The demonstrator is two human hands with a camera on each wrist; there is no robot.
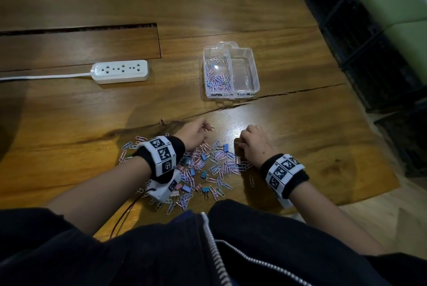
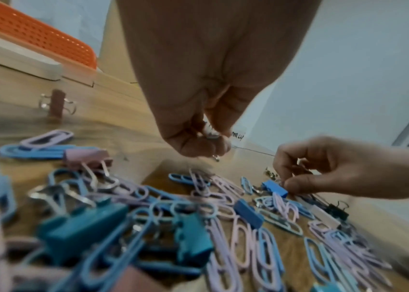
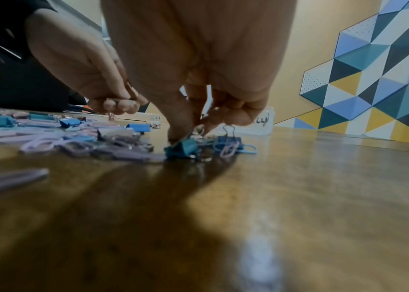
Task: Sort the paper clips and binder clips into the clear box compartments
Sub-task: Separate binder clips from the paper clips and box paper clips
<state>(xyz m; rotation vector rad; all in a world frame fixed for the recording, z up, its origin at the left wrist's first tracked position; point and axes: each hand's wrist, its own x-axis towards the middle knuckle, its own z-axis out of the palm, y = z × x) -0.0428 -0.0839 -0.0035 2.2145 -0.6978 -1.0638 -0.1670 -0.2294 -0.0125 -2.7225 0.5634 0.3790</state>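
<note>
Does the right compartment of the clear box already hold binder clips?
No: in the head view the clear box has paper clips only in its left compartment, and its right compartment shows bare plastic.

Counter [image 1: 288, 137]: varnished wood, visible grain, glossy sheen with a bright glare patch centre frame; a rough dark crack runs across it.
Clear box [image 1: 255, 73], upper centre: transparent hard plastic, glossy, smooth walls.
Paper clips [image 1: 215, 168], lower centre: wire with a smooth pastel pink and blue coating, slightly shiny.
Binder clips [image 2: 79, 233]: painted bodies, blue, teal and pink, satin finish; bare shiny metal wire handles.
Power strip [image 1: 120, 71], left: white plastic, smooth, matt.
Wristbands [image 1: 161, 158]: black fuzzy cloth; printed black-and-white marker panels, matt.
</note>
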